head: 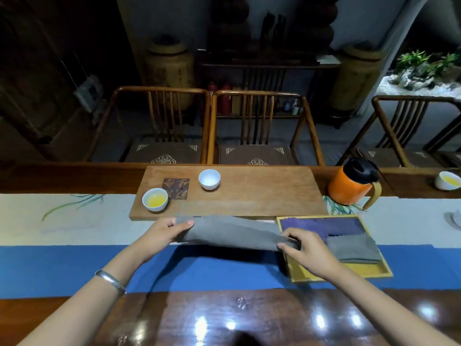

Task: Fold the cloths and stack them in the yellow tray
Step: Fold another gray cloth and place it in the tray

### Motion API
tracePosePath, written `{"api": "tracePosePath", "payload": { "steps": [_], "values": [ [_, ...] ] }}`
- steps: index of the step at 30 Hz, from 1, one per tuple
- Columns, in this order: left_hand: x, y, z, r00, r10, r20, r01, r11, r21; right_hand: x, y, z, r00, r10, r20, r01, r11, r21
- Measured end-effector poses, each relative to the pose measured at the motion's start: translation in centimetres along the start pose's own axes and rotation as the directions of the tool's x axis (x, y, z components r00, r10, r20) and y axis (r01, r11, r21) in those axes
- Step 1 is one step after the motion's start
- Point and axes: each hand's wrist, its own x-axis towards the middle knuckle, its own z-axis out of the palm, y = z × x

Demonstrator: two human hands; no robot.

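Grey cloth (232,232) stretches left-right, pinched between left hand (166,232) and right hand (303,248).

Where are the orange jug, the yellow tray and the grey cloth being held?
orange jug (348,187): head view, its orange body.
yellow tray (359,270): head view, bare near floor.
grey cloth (232,233): head view, its middle.

- The tray (374,275) sits at the right of centre, holding two folded cloths (354,248)
- A long cloth (232,233) lies just left of it, a hand at each end
- Behind, a board (262,193) carries two cups (209,179)
- A jug (349,188) stands right of the board
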Motion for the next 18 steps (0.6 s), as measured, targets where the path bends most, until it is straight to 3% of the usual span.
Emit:
{"api": "tracePosePath", "payload": {
  "steps": [5, 9, 12, 18],
  "values": [
    [-2.2, -7.1, 1.1, 0.979, -0.178, 0.098, 0.177, 0.984, 0.017, -3.2, 2.3, 4.4, 0.967, 0.092, 0.24, -0.098, 0.995, 0.013],
    [-3.6, -11.2, 1.7, 0.961, -0.261, 0.091, 0.257, 0.965, 0.052, -5.0, 3.7, 7.1, 0.921, 0.146, 0.362, -0.165, 0.986, 0.02],
    [-3.3, -12.7, 1.8, 0.959, -0.269, 0.085, 0.261, 0.961, 0.091, -4.7, 4.1, 7.8, 0.922, 0.183, 0.341, -0.212, 0.976, 0.049],
    [-0.7, -11.5, 1.8, 0.981, -0.194, 0.002, 0.194, 0.981, 0.018, -0.3, 4.9, 8.1, 0.934, 0.325, 0.146, -0.332, 0.943, 0.028]
  ]
}}
